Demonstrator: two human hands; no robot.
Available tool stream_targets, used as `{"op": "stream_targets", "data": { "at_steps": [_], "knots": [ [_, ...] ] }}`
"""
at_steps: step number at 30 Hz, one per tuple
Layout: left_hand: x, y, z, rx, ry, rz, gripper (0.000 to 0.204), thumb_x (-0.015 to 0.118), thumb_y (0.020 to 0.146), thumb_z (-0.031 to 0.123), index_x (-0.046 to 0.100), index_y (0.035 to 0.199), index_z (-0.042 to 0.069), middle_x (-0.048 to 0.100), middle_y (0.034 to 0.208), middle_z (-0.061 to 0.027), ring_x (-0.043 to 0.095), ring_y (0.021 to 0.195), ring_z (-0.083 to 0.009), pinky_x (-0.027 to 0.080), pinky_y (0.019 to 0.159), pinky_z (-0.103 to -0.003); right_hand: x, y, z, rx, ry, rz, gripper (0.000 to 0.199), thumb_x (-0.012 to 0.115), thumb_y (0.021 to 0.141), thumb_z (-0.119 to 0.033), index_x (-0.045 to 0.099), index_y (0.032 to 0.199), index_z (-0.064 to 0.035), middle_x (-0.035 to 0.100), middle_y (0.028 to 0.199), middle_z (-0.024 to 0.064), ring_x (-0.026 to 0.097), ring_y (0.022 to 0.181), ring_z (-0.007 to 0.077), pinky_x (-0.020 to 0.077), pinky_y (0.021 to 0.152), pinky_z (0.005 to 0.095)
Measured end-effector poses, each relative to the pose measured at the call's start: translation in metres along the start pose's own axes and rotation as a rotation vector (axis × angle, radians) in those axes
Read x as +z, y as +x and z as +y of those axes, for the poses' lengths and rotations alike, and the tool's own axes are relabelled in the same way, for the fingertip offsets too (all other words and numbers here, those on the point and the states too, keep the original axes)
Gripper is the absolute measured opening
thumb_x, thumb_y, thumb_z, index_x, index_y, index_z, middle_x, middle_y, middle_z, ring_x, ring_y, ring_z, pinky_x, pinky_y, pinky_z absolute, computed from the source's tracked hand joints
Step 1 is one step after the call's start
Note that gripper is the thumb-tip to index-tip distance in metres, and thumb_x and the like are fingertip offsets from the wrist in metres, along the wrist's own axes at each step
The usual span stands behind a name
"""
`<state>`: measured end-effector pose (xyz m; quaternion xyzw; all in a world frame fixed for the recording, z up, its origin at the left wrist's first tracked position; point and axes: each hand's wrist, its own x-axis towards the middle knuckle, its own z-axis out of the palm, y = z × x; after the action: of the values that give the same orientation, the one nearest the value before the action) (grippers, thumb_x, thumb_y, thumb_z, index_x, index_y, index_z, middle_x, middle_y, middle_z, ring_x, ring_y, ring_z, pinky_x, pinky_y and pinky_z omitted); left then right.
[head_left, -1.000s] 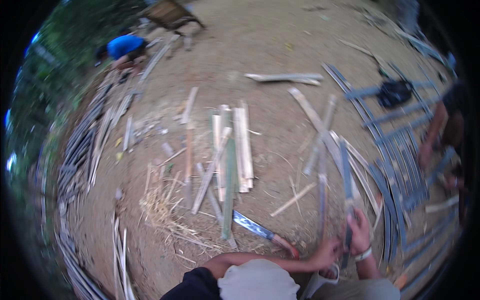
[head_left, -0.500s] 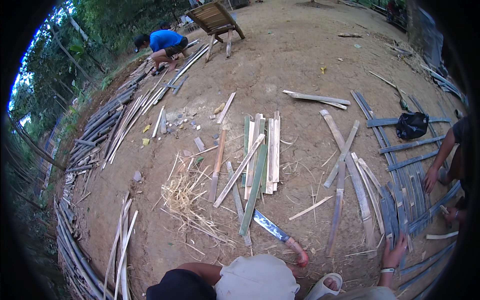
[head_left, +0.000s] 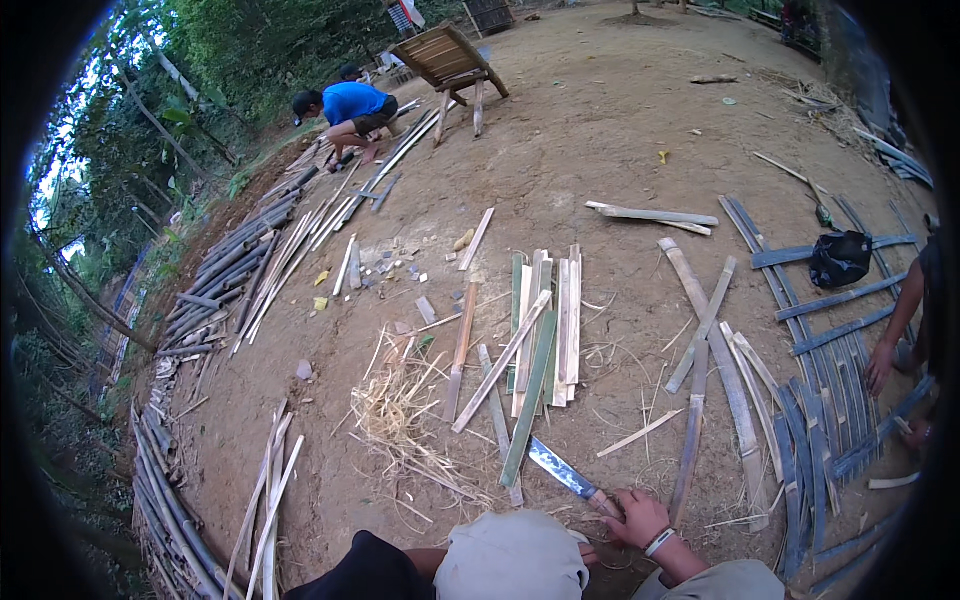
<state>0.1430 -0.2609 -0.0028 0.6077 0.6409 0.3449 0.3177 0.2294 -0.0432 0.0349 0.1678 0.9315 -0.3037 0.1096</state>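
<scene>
A machete [head_left: 565, 472] with a mottled, shiny blade and a brown handle lies on the dirt in front of me. My right hand [head_left: 642, 520], with a pale band at its wrist, has its fingers closed about the handle's end. My left forearm runs behind my light-clothed knee. Only a small part of my left hand [head_left: 589, 554] shows past the knee, with its fingers mostly hidden. Just beyond the blade, a green bamboo strip [head_left: 528, 405] and a pale bamboo strip [head_left: 502, 360] lie slanted beside a bundle of split bamboo strips [head_left: 567, 330].
Left of the bundle sits a heap of bamboo shavings [head_left: 395, 405]. Longer bamboo pieces [head_left: 735, 400] and a slatted bamboo frame [head_left: 800, 330] with a black plastic bag [head_left: 840, 260] lie right. Another person's hand [head_left: 880, 368] is there. A blue-shirted person [head_left: 355, 103] squats far left near a wooden chair [head_left: 450, 60].
My right hand has left the bamboo slats on the right and come across to the machete's handle. The view has shifted slightly. The other person's hand stays by the slatted frame.
</scene>
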Motion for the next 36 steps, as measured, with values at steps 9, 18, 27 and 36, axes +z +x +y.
{"op": "stream_targets", "data": {
  "at_steps": [9,18,27,36],
  "knots": [
    [0.017,0.001,0.012,-0.01,0.048,-0.019,0.024,0.062,0.082,0.012,0.057,0.104,0.004,0.055,0.093,-0.0129,0.059,0.085,-0.0334,0.049,0.074,-0.044,0.001,0.012,-0.013,0.121,-0.036,-0.08,0.041,0.071,0.073,-0.034,0.06,0.104,-0.0087,0.065,0.099,0.0172,0.066,0.091,0.0378,0.0537,0.08,0.0488],
    [0.015,-0.008,0.016,-0.001,-0.001,0.082,0.025,0.063,0.082,0.013,0.057,0.105,0.005,0.057,0.097,-0.0122,0.06,0.087,-0.0319,0.049,0.074,-0.044,-0.036,-0.017,-0.002,0.08,0.393,0.003,0.036,0.081,0.071,-0.018,0.065,0.1,-0.0036,0.064,0.082,0.0135,0.064,0.07,0.0289,0.0499,0.065,0.0392],
    [-0.044,-0.012,-0.03,-0.464,0.277,0.398,0.013,0.058,0.085,0.003,0.061,0.098,0.002,0.061,0.092,-0.0166,0.058,0.084,-0.0334,0.046,0.075,-0.044,-0.016,-0.116,0.067,0.459,1.001,0.195,0.031,0.084,0.071,-0.005,0.058,0.087,-0.0031,0.057,0.069,-0.0003,0.052,0.054,0.0094,0.0419,0.048,0.0282],
    [-0.215,-0.054,-0.139,-0.794,0.85,1.019,0.04,0.061,0.089,0.018,0.053,0.125,0.001,0.054,0.118,-0.0211,0.051,0.111,-0.0379,0.038,0.094,-0.05,0.046,-0.136,0.043,0.599,1.235,0.468,0.033,0.081,0.074,-0.004,0.053,0.092,-0.0036,0.055,0.064,0.004,0.051,0.041,0.0122,0.0406,0.037,0.0295]
  ]
}}
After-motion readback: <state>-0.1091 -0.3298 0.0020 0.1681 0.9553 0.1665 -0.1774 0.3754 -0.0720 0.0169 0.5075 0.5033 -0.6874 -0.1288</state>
